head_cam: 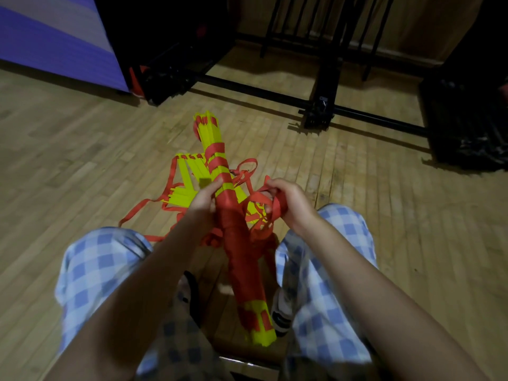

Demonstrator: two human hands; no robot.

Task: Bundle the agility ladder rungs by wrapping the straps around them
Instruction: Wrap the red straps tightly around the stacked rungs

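A long bundle of yellow ladder rungs [213,138] stands tilted between my knees, much of its lower half wound in red strap [242,254]. My left hand [204,198] grips the bundle about midway up, fingers curled round it. To the right of the bundle, my right hand [286,203] holds a bunch of loose red strap [261,199]. A second group of yellow rungs [189,174] lies fanned on the floor behind my left hand, with red strap loops [143,209] trailing from it.
I sit with knees apart in blue checked trousers [90,259] on a wooden floor [357,188]. A black metal rack base [319,111] crosses the floor ahead. A purple mat [55,42] stands at far left, dark gear [472,133] at right.
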